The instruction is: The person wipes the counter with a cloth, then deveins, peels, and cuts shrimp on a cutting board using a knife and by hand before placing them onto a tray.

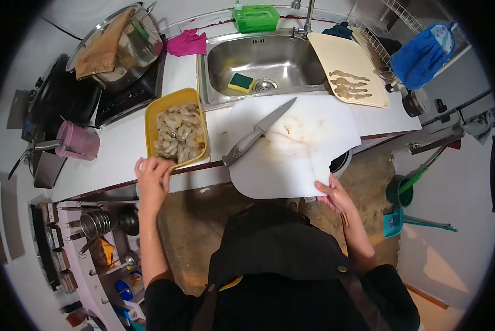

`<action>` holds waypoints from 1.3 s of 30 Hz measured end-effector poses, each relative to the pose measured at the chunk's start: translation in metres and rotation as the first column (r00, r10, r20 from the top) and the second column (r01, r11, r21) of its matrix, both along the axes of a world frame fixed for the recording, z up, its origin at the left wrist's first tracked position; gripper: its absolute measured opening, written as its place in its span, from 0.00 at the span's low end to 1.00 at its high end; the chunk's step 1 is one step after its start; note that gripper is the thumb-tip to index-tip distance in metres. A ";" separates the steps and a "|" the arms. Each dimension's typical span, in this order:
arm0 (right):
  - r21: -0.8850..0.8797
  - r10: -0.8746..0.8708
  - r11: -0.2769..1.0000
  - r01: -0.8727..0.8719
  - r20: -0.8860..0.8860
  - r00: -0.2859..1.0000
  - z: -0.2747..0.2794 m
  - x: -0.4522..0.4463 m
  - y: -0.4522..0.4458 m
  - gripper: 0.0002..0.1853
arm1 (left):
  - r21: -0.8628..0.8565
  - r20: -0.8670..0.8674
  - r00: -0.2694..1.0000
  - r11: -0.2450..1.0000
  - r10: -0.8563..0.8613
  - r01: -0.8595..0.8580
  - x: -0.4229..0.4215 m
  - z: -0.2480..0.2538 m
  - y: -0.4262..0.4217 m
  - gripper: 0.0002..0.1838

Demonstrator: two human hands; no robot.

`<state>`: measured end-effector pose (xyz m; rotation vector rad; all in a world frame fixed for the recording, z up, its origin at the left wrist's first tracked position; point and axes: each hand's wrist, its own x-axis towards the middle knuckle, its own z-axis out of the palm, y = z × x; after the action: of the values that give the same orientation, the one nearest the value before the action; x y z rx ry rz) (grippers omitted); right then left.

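My left hand (pixel 154 179) grips the near left corner of a yellow plastic container (pixel 149 129), fingers curled over its rim. A heap of raw shrimp (pixel 178 132) lies inside. With my right hand (pixel 335 196) I hold the near right corner of a white cutting board (pixel 291 171), thumb on top. The board sticks out past the counter's front edge and has brownish smears. A kitchen knife (pixel 259 131) rests across its left part, blade pointing away to the right. Beyond the board, a cream tray (pixel 357 60) carries several shrimp (pixel 349 85) laid in a row.
Behind the board is a steel sink (pixel 258 60) with a sponge (pixel 241 83) in it. A large pot (pixel 131 52) stands on the stove at left, near a pink cup (pixel 79 140). Below the board's right side, a bin (pixel 342 164) partly shows.
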<state>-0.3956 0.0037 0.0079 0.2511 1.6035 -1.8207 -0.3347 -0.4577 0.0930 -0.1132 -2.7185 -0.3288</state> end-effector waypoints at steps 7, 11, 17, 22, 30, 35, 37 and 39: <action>-0.058 0.038 0.998 -0.038 0.005 0.999 -0.004 0.002 -0.035 0.32 | 0.237 0.112 0.993 0.970 0.036 -0.062 0.014 0.005 -0.042 0.07; -0.041 0.066 0.997 -0.066 -0.008 0.998 -0.002 0.001 -0.057 0.30 | 0.222 0.130 0.988 0.968 0.087 -0.115 0.026 0.006 -0.056 0.07; 0.039 0.315 0.949 -0.313 -0.066 0.947 -0.004 -0.019 -0.075 0.25 | 0.270 0.154 0.968 0.933 0.200 -0.236 0.032 -0.001 -0.065 0.07; 0.652 0.465 0.754 -0.080 -0.443 0.767 0.060 -0.093 -0.029 0.16 | -0.004 -0.175 0.936 0.951 0.304 -0.309 0.027 0.009 -0.014 0.11; 0.830 0.758 0.485 0.278 -0.557 0.340 0.049 -0.242 0.039 0.05 | 0.189 0.185 0.969 0.974 -0.163 0.127 0.012 -0.043 0.129 0.27; 0.828 0.766 0.492 0.270 -0.559 0.316 0.052 -0.219 0.066 0.05 | 0.153 0.064 0.976 0.968 -0.210 0.198 -0.010 -0.058 0.142 0.33; 0.824 0.756 0.514 0.238 -0.566 0.328 0.055 -0.200 0.081 0.04 | 0.151 0.041 0.974 0.965 -0.225 0.216 -0.018 -0.061 0.144 0.34; 0.816 0.744 0.535 0.217 -0.577 0.336 0.056 -0.175 0.092 0.05 | 0.142 0.041 0.971 0.964 -0.234 0.226 -0.027 -0.061 0.143 0.34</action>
<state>-0.5708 0.0956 0.0639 -0.8856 2.9664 -0.6163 -0.3618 -0.3143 0.0320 -0.3892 -2.7334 -0.5917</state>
